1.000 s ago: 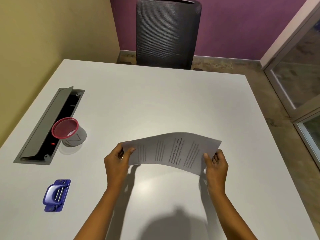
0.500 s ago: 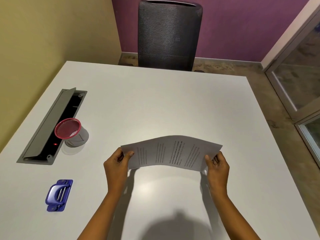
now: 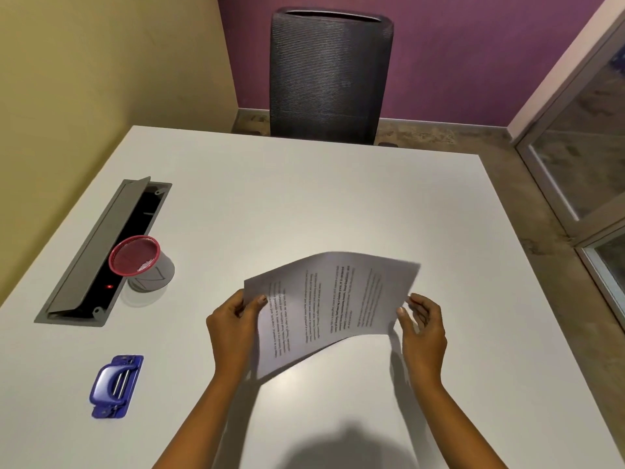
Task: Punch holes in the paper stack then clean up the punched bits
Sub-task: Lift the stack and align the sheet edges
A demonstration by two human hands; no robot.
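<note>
A smooth white worktop (image 3: 304, 204) fills the corner of a yellow and purple room, with 1 ribbed dark chair (image 3: 329, 76) behind it. Above the near middle, 1 thin printed paper stack (image 3: 331, 309) arches, tilted. The left hand (image 3: 233, 330) pinches its left edge; the right hand (image 3: 422, 330) touches the right edge, fingers loosely spread. At left lie 1 glossy blue hole punch (image 3: 115, 385) and 1 red mesh cup (image 3: 135, 255).
</note>
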